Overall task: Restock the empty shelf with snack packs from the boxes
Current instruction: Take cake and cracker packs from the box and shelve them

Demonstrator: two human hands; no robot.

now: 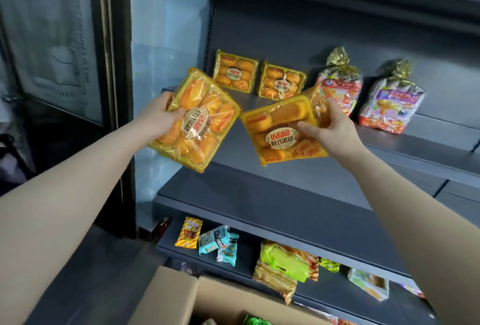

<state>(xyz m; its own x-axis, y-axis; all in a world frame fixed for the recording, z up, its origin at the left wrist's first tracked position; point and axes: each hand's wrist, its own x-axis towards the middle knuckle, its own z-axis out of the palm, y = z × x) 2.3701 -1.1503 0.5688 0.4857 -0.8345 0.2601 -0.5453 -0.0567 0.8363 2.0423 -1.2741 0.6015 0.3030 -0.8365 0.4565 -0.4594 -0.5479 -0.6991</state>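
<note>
Cardboard box (181, 296) flaps sit lowest in my feed, under the shelving. At left, the left hand (158, 117) grips a tilted yellow cake pack (197, 119) by its edge. Just beside it, the right hand (335, 130) pinches a second cake pack (283, 132). I see both held in the air before the grey shelf (285, 176), where two matching packs (235, 71) and two tied bags (339, 83) stand.

- Rear left pack (235, 70) and rear right pack (281, 83) are stood side by side at the back of the shelf (298, 181).
- Left bag (339, 83) and right bag (391, 101) are set right of them.
- A box (181, 296) is placed below.
</note>
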